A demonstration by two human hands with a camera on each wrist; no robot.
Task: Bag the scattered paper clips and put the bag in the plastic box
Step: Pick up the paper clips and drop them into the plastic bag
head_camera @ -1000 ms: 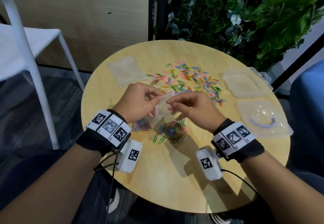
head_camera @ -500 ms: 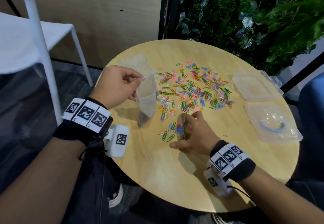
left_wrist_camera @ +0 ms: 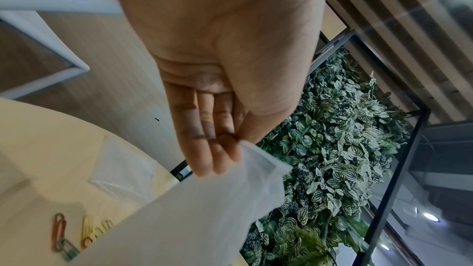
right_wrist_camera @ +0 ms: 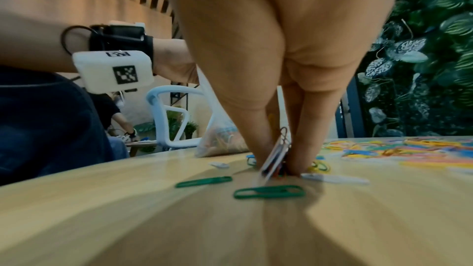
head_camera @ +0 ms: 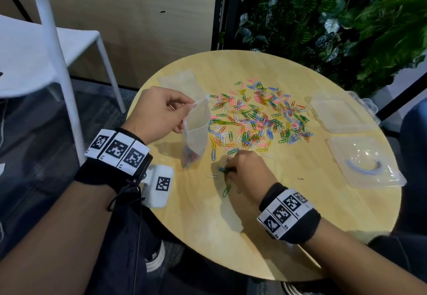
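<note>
My left hand (head_camera: 161,114) pinches the top corner of a clear plastic bag (head_camera: 196,130), which hangs with its bottom on the table and holds some coloured clips; the left wrist view shows that hand (left_wrist_camera: 225,149) pinching the bag (left_wrist_camera: 194,215). Coloured paper clips (head_camera: 258,119) lie scattered over the round wooden table (head_camera: 277,225). My right hand (head_camera: 240,170) is down on the table, and its fingertips (right_wrist_camera: 266,149) pinch a small bunch of clips (right_wrist_camera: 275,155). A clear plastic box (head_camera: 362,160) sits open at the right with its lid (head_camera: 339,114) behind it.
A second flat clear bag (head_camera: 178,80) lies at the table's far left. Loose green clips (right_wrist_camera: 268,191) lie just before my right hand. A white chair (head_camera: 46,47) stands left of the table, and a plant wall (head_camera: 335,17) rises behind it.
My hands parted: the left lifted the bag up and to the left, and the right dropped to the table and closed on loose clips near the pile's front edge.
</note>
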